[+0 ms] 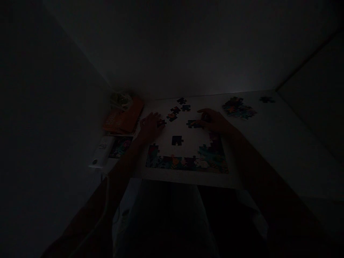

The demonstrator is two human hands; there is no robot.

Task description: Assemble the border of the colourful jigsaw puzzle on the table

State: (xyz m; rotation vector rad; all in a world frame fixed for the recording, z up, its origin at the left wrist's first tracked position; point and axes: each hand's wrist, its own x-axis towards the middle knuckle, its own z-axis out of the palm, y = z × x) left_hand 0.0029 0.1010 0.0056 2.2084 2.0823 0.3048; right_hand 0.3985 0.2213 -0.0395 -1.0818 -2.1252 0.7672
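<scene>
The picture is very dark. On the white table my left hand (pixel 151 126) has its fingers closed on a dark puzzle piece (pixel 161 123). My right hand (pixel 216 122) is at the right end of another dark puzzle piece (pixel 192 124), gripping it low at the table while the index finger curves above. Between and below the hands lies a single loose piece (pixel 176 140). Nearest me is a joined strip of puzzle (pixel 174 163) with colourful plants, rising at its left and right corners. Several loose pieces (pixel 172 116) lie beyond the hands.
A heap of puzzle pieces (pixel 238 108) lies at the right, with a dark piece (pixel 267 99) farther right. On the left are an orange packet (pixel 124 118), a white box-like device (pixel 102 152) with a cable (pixel 107 193), and a colourful printed picture (pixel 120 146). Walls enclose the table's back.
</scene>
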